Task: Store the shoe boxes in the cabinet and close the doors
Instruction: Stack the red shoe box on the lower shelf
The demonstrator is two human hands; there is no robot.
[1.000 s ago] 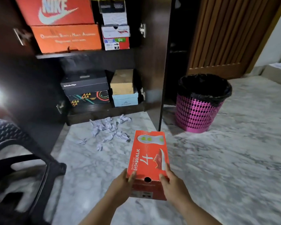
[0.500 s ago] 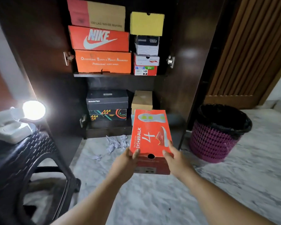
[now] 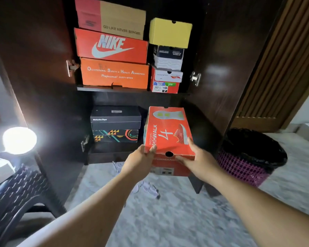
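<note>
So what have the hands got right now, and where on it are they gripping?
Both hold the orange GoWalk shoe box by its near end: left hand at the near-left corner, right hand at the near-right corner, thumbs on the lid.

Red shoe box (image 3: pixel 169 132) now higher; nearer the cabinet's (image 3: pixel 221 68) lower shelf

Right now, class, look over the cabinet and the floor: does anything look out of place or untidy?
Yes. Crumpled grey paper scraps lie loose on the marble floor below the red Skechers GoWalk shoe box held by both hands. On the upper shelf, the yellow cardboard box overhangs the narrower box beneath it.
</note>
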